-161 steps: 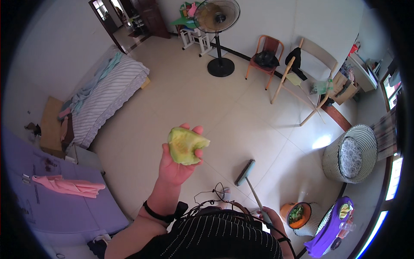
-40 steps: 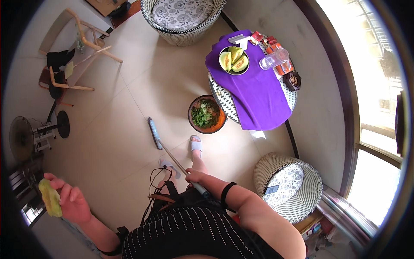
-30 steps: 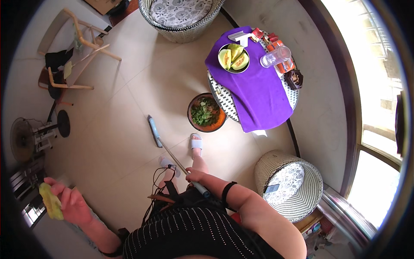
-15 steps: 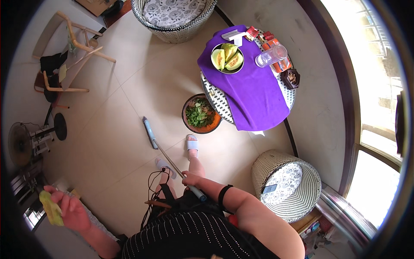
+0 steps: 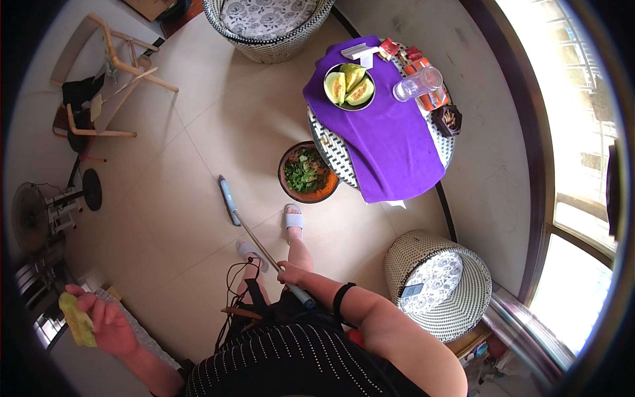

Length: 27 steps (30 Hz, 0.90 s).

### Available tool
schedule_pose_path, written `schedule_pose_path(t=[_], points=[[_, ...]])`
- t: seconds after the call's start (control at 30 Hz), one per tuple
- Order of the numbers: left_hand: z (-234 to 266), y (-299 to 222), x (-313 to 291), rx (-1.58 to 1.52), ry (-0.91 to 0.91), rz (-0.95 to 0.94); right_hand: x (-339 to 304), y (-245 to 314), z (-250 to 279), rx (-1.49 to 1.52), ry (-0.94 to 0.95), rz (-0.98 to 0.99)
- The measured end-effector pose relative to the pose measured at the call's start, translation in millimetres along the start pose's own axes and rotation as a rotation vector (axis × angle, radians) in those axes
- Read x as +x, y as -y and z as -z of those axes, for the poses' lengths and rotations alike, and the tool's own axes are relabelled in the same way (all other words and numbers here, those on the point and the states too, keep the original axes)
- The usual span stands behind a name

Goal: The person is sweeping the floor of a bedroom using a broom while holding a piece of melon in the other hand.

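At the lower left, my left hand [image 5: 114,324] is raised with its fingers curled round a pale green melon slice [image 5: 77,320] that has an uneven flesh side. My right hand [image 5: 291,272], in front of my body, is wrapped round the handle of a mop [image 5: 263,251]. The handle's blue grip end points back toward my waist. Its long, narrow blue-grey head [image 5: 227,200] rests on the tiled floor, ahead and to the left of my feet in pale slippers.
A pot [image 5: 308,173] of leafy greens stands on the floor by a round woven table [image 5: 334,152] with a purple cloth [image 5: 390,142]. On it are a bowl of melon pieces [image 5: 349,87] and a clear jar [image 5: 417,85]. Woven chairs [image 5: 397,274], a wooden chair [image 5: 122,132] and a fan [image 5: 32,215] surround me.
Almost everything stays in place. Both hands keep their holds, and the mop head has shifted only very slightly in the picture.
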<state>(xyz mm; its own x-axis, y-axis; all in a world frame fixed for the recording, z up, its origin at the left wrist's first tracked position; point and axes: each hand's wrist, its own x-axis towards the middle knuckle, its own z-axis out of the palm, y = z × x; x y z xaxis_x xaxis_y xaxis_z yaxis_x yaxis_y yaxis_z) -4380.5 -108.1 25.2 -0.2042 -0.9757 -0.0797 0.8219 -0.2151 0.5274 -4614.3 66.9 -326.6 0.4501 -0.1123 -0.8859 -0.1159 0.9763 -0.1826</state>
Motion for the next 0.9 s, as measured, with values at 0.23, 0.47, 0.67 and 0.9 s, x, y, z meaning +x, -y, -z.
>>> schedule_pose_path(t=[0.23,0.47,0.67,0.9], points=[[-2.8,3.4,-1.2,-0.004,-0.012,-0.005,2.8,-2.0,2.1,0.019,0.019,-0.025],[-5.5,8.5,0.8,-0.027,-0.007,-0.015,4.9,-4.4,6.3,0.066,0.02,-0.038],[-4.3,9.0,0.4,0.024,-0.018,-0.013,2.2,-1.2,8.6,0.023,-0.009,-0.044],[-2.8,11.5,0.1,0.039,-0.028,-0.025,-0.4,0.1,12.4,0.028,0.022,-0.026]])
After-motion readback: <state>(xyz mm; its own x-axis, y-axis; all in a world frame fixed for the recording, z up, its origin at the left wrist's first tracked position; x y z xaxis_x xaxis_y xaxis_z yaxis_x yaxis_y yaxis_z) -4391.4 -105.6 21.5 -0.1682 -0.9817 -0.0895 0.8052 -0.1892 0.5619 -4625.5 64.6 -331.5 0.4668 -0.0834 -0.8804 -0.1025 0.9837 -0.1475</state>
